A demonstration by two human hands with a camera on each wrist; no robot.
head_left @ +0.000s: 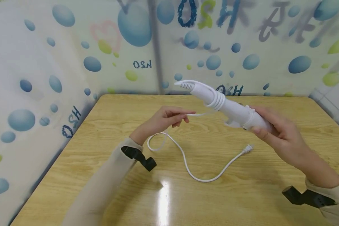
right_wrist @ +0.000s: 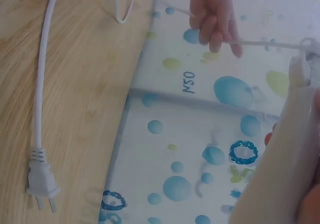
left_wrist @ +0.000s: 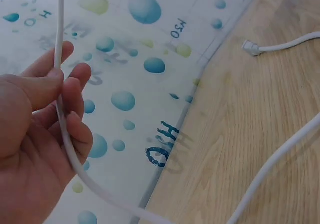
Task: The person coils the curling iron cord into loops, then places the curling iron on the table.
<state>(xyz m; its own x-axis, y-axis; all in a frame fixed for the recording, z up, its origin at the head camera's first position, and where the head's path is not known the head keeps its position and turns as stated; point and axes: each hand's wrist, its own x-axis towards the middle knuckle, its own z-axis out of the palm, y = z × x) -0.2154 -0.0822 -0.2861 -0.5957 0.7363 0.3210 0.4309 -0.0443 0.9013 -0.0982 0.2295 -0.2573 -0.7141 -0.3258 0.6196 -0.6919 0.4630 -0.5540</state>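
A white curling iron [head_left: 234, 111] is held up over the table, slanting down toward the right, with several turns of its cord [head_left: 217, 102] wound around the handle. My right hand [head_left: 285, 135] grips it by the thicker lower end. A small lever [head_left: 232, 123] juts out from its underside. To the left, my left hand [head_left: 169, 118] pinches the white cord [left_wrist: 59, 54] between thumb and fingers, and a short stretch runs taut from there to the windings. Below that hand the rest of the cord [head_left: 199, 179] curves across the tabletop to a two-pin plug [right_wrist: 42, 181].
The wooden table [head_left: 101, 150] reaches back to a wall [head_left: 124, 78] patterned with blue and green spots. Another wall [head_left: 39, 94] runs along the left edge. Black camera straps [head_left: 138, 157] circle both sleeves.
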